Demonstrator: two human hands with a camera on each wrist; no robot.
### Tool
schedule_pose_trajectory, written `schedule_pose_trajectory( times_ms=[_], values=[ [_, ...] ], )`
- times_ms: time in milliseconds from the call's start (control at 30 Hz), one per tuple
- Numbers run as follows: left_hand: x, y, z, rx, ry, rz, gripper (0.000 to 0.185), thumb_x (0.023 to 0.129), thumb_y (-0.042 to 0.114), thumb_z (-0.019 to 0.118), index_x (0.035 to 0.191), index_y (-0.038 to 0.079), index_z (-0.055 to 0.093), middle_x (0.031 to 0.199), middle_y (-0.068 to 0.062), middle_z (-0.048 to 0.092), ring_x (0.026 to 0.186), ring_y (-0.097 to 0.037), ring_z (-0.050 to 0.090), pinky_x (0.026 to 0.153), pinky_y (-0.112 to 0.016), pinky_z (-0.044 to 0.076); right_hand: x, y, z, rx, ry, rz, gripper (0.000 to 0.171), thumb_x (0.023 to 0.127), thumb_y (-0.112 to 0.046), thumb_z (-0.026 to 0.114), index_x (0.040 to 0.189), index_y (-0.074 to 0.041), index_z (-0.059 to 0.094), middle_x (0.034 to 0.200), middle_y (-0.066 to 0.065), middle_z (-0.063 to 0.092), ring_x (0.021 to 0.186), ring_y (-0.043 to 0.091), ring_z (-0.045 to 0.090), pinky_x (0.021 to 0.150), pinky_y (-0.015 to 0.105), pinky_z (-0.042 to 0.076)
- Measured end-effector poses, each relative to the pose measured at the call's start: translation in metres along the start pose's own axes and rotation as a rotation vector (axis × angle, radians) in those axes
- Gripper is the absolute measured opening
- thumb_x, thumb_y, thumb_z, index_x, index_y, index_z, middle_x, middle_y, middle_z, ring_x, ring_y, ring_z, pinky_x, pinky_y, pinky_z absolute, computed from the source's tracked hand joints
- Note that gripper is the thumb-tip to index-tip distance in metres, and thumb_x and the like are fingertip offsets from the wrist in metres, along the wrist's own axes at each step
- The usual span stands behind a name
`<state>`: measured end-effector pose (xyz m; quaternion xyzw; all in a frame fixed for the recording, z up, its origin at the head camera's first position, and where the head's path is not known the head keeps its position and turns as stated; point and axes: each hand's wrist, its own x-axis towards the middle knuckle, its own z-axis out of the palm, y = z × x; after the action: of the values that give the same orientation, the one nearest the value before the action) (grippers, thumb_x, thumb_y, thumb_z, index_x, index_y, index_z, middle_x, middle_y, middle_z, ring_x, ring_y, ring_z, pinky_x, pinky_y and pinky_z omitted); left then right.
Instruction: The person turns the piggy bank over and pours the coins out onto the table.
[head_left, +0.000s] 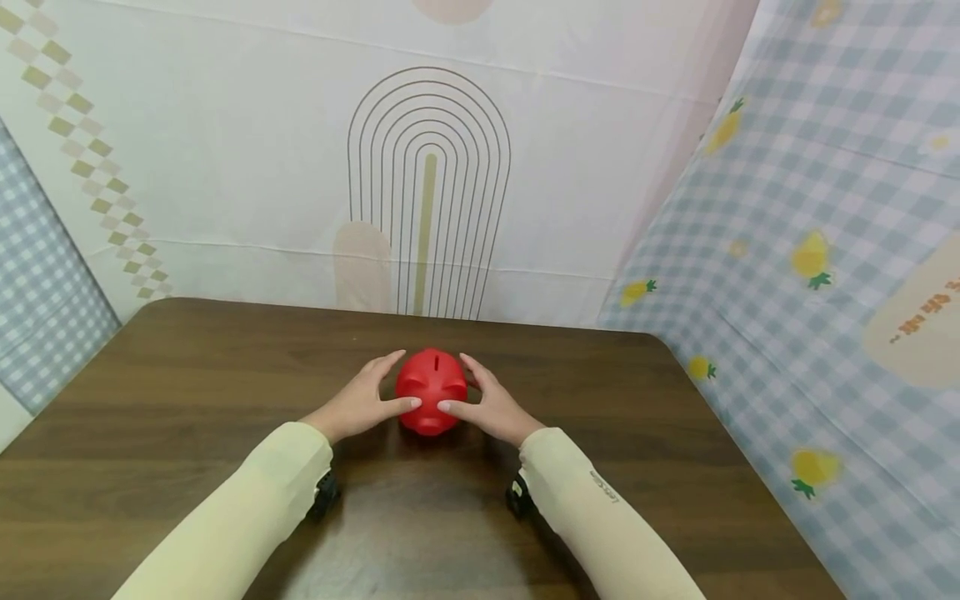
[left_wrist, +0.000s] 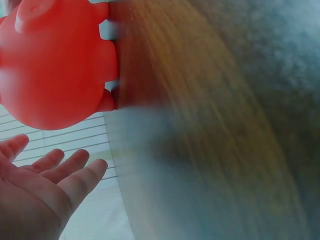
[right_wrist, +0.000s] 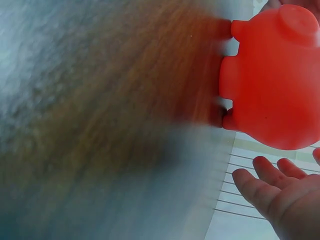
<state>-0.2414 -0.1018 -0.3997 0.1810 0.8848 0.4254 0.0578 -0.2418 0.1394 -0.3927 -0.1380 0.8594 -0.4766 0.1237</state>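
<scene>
From the head view, a red piggy bank [head_left: 431, 390] is seen standing mid-tabletop [head_left: 187, 392], flanked by the left hand [head_left: 360, 404] at 9 o'clock and the right hand [head_left: 491, 407] at 3 o'clock, thumbs touching its front. It could be tipped or slid if pressed unevenly.

In the left wrist view, the piggy bank [left_wrist: 55, 65] is shown at 12 o'clock of relaxed, straight fingers [left_wrist: 75, 175], apart from them.

In the right wrist view, the piggy bank [right_wrist: 277, 75] likewise lies beyond released fingers [right_wrist: 260, 185].

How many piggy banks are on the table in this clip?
1. The red piggy bank stands mid-table, between the left hand and right hand. Nothing else seems hidden.
</scene>
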Motion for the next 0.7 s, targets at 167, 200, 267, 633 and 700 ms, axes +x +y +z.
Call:
schedule_pose_trajectory(
  times_ms=[167, 200, 267, 633, 700],
  values=[
    [0.0010, -0.0005, -0.0013, -0.037, -0.018, 0.002, 0.090, 0.083, 0.044, 0.068, 0.151, 0.004, 0.025, 0.150, -0.025, 0.030, 0.129, -0.045, 0.040, 0.096, -0.059, 0.045, 0.0006, -0.0009, 0.0017, 0.005, -0.013, 0.008, 0.089, 0.082, -0.041, 0.072, 0.153, -0.020, 0.023, 0.149, 0.004, 0.035, 0.134, 0.027, 0.036, 0.098, 0.051, 0.045],
    [0.0014, -0.0008, -0.0014, -0.047, -0.022, 0.002, 0.090, 0.083, 0.044, 0.068, 0.151, 0.004, 0.025, 0.150, -0.025, 0.030, 0.129, -0.045, 0.040, 0.096, -0.058, 0.045, 0.0004, -0.0012, 0.0023, 0.009, -0.017, 0.007, 0.089, 0.081, -0.040, 0.073, 0.153, -0.020, 0.023, 0.149, 0.003, 0.036, 0.133, 0.027, 0.036, 0.097, 0.051, 0.046],
    [0.0024, -0.0013, -0.0014, -0.065, -0.033, 0.001, 0.090, 0.083, 0.043, 0.069, 0.151, 0.004, 0.025, 0.150, -0.024, 0.031, 0.130, -0.044, 0.041, 0.097, -0.058, 0.045, 0.0008, -0.0003, 0.0035, 0.016, -0.025, 0.004, 0.090, 0.081, -0.039, 0.074, 0.153, -0.021, 0.023, 0.147, 0.003, 0.037, 0.132, 0.026, 0.037, 0.097, 0.049, 0.046],
    [0.0080, -0.0026, -0.0026, -0.219, -0.104, 0.022, 0.083, 0.086, 0.032, 0.069, 0.150, 0.001, 0.026, 0.144, -0.023, 0.042, 0.127, -0.040, 0.046, 0.096, -0.048, 0.048, 0.0035, 0.0052, 0.0072, 0.081, -0.031, -0.025, 0.092, 0.080, -0.029, 0.076, 0.153, -0.020, 0.021, 0.143, 0.004, 0.042, 0.130, 0.024, 0.038, 0.095, 0.045, 0.048],
    [0.0085, -0.0026, -0.0026, -0.219, -0.106, 0.026, 0.083, 0.086, 0.032, 0.068, 0.150, 0.001, 0.026, 0.144, -0.024, 0.042, 0.126, -0.040, 0.048, 0.096, -0.048, 0.049, 0.0035, 0.0063, 0.0074, 0.090, -0.027, -0.020, 0.093, 0.080, -0.029, 0.076, 0.153, -0.020, 0.020, 0.143, 0.004, 0.042, 0.130, 0.024, 0.039, 0.095, 0.045, 0.049]
  ],
)
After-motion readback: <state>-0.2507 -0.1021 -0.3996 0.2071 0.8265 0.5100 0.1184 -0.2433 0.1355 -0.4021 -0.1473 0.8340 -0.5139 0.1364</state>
